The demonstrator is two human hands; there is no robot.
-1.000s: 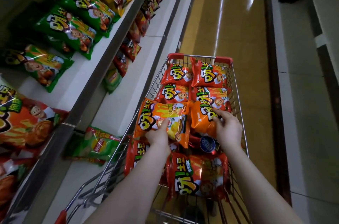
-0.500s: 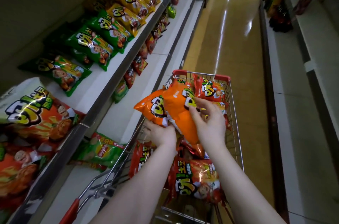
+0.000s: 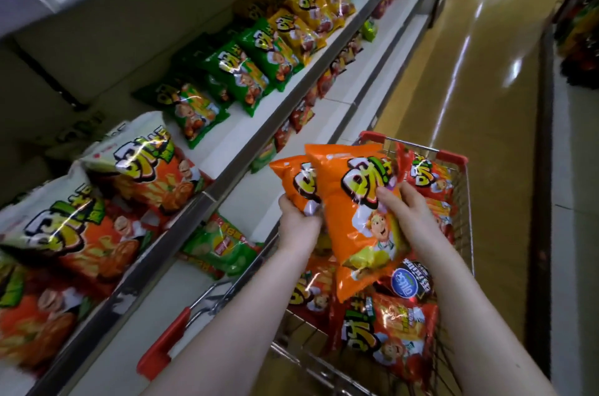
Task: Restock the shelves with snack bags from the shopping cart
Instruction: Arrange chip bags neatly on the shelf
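I hold two orange snack bags above the shopping cart [image 3: 466, 188]. My left hand [image 3: 296, 222] grips the smaller-looking orange bag [image 3: 293, 181] from below. The front orange bag [image 3: 353, 217] overlaps it, and my right hand [image 3: 405, 211] grips this one along its right side. Both bags tilt toward the shelf [image 3: 207, 194] on my left. Red snack bags [image 3: 385, 334] and a dark bag [image 3: 411, 279] still lie in the cart under my arms.
The upper shelf carries white-and-orange bags [image 3: 142, 169], green bags [image 3: 240, 71] and yellow bags [image 3: 311, 13] in a row. A lower shelf holds a green bag [image 3: 220, 246] and red bags farther along. The aisle floor [image 3: 486, 104] runs ahead on the right, with another shelf unit beyond it.
Both hands have lifted the two orange bags out of the cart and carried them up and left toward the shelf. My view has swung left and upward.
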